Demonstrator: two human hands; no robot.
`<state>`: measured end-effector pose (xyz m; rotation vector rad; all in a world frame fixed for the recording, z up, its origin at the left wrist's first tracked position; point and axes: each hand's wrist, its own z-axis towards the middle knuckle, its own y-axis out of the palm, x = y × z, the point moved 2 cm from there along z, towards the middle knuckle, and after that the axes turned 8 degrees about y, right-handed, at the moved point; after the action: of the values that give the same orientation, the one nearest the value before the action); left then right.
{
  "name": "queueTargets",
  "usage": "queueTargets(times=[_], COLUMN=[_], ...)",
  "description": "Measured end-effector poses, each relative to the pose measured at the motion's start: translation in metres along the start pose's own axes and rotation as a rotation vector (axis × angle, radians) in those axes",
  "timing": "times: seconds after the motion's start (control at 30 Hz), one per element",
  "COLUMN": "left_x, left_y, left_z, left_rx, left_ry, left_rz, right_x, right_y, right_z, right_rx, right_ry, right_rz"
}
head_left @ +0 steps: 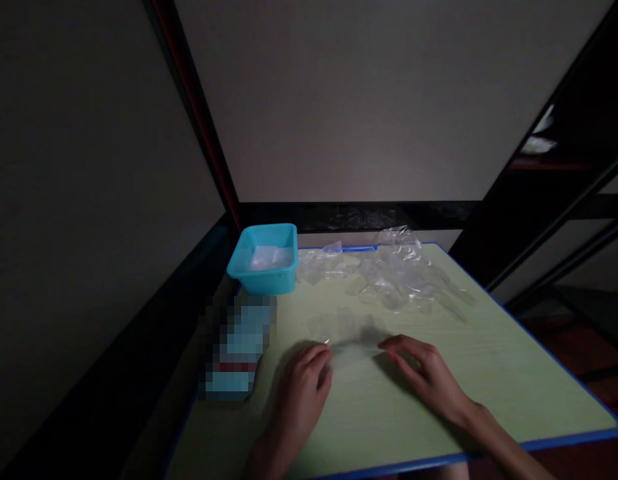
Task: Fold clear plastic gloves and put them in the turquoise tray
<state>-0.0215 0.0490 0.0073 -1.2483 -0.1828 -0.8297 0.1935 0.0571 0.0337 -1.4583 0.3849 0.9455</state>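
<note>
Left hand point(305, 379) and right hand point(429, 377): set apart above the near half of the table point(489, 373), thumb and fingertips of each pinched on opposite sides of one plastic sheet point(353, 333). Sheet: thin, transparent, colourless, faintly creased, partly blurred. Item at left point(241, 353): pale blue with dark red band, pixelated, markings unreadable. Blue tub point(266, 280): behind it, white contents. Crumpled clear plastic point(399, 277): far side of table.

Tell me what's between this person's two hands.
The head view shows a thin, clear plastic piece between the left hand and right hand.
</note>
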Motion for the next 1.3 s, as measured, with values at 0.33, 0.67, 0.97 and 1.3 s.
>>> queueTargets(times=[0.33,0.67,0.97,1.3], left_x=[-0.004,-0.015,-0.028,-0.003], left_y=[-0.035,-0.022,0.026,-0.016], left_z=[0.022,0.072,0.105,0.058], left_rx=[0.256,-0.063,-0.291,-0.138], left_ry=[-0.192,-0.074,0.032,0.047], left_rz=[-0.597,-0.481,-0.341,-0.157], right_x=[-0.014,0.004,0.026,0.011], right_y=[-0.006,0.019,0.034,-0.036], right_z=[0.009,-0.006,-0.022,0.025], right_rx=[0.075,0.086,-0.293,-0.250], right_ry=[0.217,0.519,0.647,0.019], right_rz=[0.400,0.667,0.468,-0.333])
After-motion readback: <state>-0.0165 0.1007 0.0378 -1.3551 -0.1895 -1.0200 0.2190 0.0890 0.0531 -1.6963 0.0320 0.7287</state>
